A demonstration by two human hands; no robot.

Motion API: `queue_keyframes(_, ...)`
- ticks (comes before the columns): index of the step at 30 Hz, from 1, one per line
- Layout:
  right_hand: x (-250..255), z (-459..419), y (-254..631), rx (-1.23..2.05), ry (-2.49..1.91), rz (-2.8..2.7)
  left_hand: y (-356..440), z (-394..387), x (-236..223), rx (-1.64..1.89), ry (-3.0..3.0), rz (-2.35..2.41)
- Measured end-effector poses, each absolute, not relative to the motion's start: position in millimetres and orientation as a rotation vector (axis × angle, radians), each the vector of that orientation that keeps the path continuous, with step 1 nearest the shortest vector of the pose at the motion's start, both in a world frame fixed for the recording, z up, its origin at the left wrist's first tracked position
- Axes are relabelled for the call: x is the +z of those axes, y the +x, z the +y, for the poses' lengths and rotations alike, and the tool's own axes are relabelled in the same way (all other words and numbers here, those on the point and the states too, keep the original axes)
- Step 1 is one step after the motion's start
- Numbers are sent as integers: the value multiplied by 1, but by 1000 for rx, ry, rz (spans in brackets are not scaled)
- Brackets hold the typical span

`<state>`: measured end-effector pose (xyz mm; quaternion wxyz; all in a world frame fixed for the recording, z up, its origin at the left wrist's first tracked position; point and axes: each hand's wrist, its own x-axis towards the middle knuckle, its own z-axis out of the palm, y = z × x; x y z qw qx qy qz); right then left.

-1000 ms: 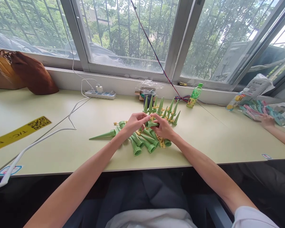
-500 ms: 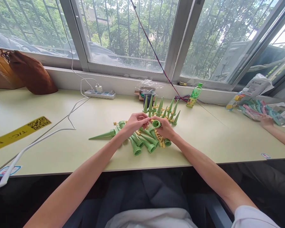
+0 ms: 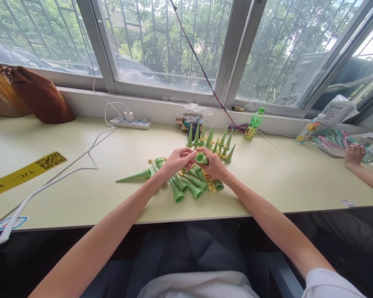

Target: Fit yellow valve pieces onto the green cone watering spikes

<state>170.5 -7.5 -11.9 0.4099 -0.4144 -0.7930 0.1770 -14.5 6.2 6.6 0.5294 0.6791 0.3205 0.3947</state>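
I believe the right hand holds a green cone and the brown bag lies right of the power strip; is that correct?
Not quite: the head view shows the brown bag left of the power strip; the right hand does hold a green cone.

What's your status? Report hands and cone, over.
Right hand gripping green cone, mouth toward camera. Left hand beside it, grip unclear. Loose cones crowded close by.
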Motion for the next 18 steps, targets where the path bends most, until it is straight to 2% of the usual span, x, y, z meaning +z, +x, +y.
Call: queue_keyframes(18,-7,-12,170,660,-944,-1966,-13,7,3,745,1539,727)
